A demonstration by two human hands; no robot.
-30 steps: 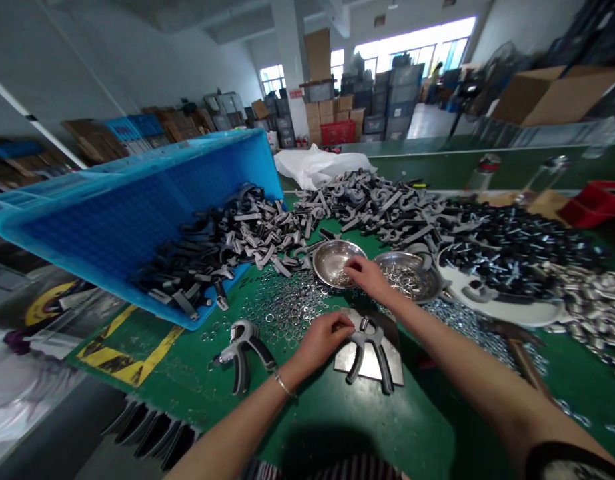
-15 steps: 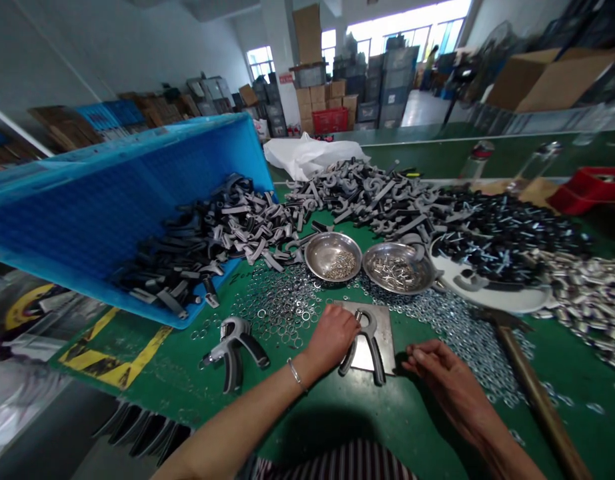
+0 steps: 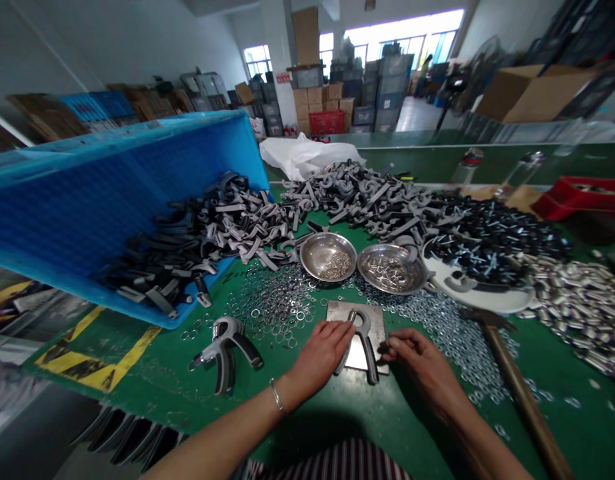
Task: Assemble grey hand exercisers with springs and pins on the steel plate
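Observation:
My left hand [image 3: 323,355] is closed over the left side of a grey-and-black hand grip exerciser [image 3: 368,353], which lies on a flat metal plate [image 3: 332,310]. Its ring-shaped head points away from me, and the fingers partly hide the spring and left handle. My right hand [image 3: 421,365] is at the plate's right edge, thumb and fingers pinched on a small black part [image 3: 383,349] whose shape is unclear. Another hand grip exerciser [image 3: 227,350], with its spring fitted, lies to the left of my left hand.
Two metal bowls [image 3: 310,272] of small parts stand behind the plate, with loose rings [image 3: 277,307] and nuts [image 3: 437,327] around. A hammer [image 3: 517,387] lies right. Farther back are a blue crate [image 3: 137,153], piled grey handles [image 3: 367,193], black-headed bolts [image 3: 507,227] and metal sleeves [image 3: 587,300].
My right hand has moved in toward the plate, and a small black part now shows at its fingertips. My left hand stays on the exerciser. The whole view has shifted slightly.

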